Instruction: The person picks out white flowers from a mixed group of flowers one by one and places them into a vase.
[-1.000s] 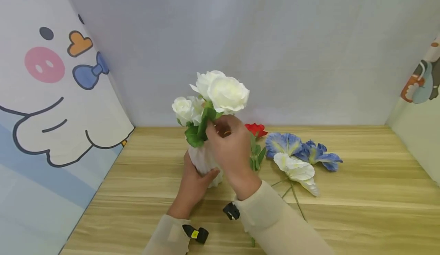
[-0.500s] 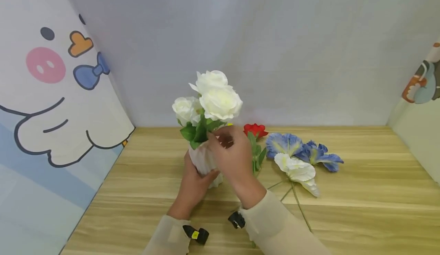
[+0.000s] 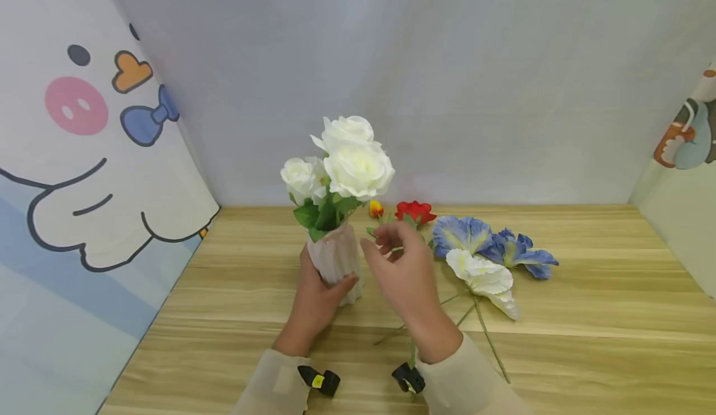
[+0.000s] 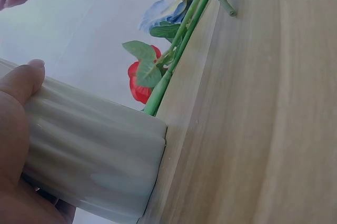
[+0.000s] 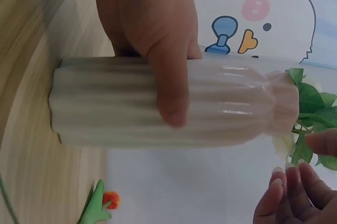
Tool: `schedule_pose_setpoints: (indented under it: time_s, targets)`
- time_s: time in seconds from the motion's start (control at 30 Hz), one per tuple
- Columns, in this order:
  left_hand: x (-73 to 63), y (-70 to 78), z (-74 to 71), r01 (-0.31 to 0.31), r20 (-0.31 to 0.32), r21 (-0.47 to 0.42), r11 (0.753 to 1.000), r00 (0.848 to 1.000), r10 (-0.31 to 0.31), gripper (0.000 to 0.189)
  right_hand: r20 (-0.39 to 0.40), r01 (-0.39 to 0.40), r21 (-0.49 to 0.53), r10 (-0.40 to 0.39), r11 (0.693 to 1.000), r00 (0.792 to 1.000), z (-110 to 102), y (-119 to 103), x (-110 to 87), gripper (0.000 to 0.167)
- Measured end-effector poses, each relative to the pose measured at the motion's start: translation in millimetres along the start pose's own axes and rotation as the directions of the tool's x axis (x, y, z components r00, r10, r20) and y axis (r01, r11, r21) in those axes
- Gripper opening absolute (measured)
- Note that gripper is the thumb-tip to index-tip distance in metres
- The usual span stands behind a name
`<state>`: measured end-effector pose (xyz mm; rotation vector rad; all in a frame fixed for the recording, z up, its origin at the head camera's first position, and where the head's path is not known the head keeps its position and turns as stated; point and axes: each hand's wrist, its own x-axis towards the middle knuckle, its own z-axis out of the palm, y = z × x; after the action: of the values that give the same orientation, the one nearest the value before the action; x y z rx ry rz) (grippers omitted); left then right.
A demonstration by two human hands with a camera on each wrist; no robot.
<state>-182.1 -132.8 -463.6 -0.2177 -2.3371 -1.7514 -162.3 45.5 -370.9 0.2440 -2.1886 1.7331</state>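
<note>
My left hand grips a pale fluted vase, its thumb across the near side. White artificial roses with green leaves stand in the vase's mouth, leaning a little to the right. In the left wrist view the vase base sits on the wooden tabletop. My right hand hovers just right of the vase, fingers loosely bent and holding nothing. The right wrist view shows its fingertips close by the leaves at the vase's pinkish rim.
Right of the vase lie a red flower, a yellow-and-red tulip, blue flowers and a white flower. Their thin stems stretch toward the near edge. A grey cloth wall closes off the back.
My right hand has let go of the white rose at the vase's mouth and drawn back right and down. That rose sits lower and further left; the left hand keeps its grip.
</note>
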Motion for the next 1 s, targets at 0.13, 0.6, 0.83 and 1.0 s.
schedule_pose_setpoints:
  time_s: [0.13,0.6,0.83,1.0]
  targets:
    - [-0.2,-0.4,0.4,-0.002,0.002,-0.005,1.000,1.000,0.002,0.100,0.020,0.001,-0.058,0.000,0.998,1.000,-11,8,-5.8,0.018]
    - [0.7,-2.0,2.8,0.011,0.033,-0.023,1.000,0.999,-0.010,0.102,0.004,-0.207,-0.229,0.214,0.951,0.977,-70,42,-18.8,0.025]
    - [-0.4,-2.4,1.3,0.017,0.034,-0.022,1.000,0.999,-0.016,0.102,0.007,-0.296,-0.320,0.315,0.900,0.949,-90,55,-27.0,0.028]
    - [-0.9,-0.8,-0.6,0.030,0.035,-0.011,1.000,0.999,-0.029,0.103,0.056,-0.359,-0.354,0.403,0.864,0.914,-93,65,-34.2,0.032]
